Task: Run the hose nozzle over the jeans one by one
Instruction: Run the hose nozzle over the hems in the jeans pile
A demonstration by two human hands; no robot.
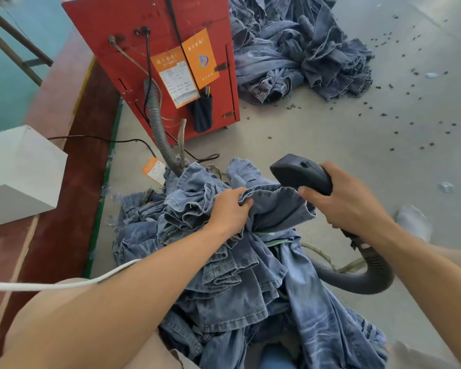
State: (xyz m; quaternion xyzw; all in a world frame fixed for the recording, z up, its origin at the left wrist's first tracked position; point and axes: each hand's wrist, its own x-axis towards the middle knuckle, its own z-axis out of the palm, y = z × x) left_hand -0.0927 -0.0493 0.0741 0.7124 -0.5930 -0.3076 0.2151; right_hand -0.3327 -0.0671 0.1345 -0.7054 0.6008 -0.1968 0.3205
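A heap of faded blue jeans lies on the floor in front of me. My left hand grips the hem of the top pair's leg and holds it up. My right hand is wrapped round the handle of a dark hose nozzle, whose head sits just above and behind that raised hem. Its grey ribbed hose curves away to the lower right and back under the heap.
A red machine cabinet stands behind the heap, with orange tags and a grey ribbed hose running down to the jeans. A second pile of jeans lies at the back right. Dark scraps dot the grey floor. A white box sits at left.
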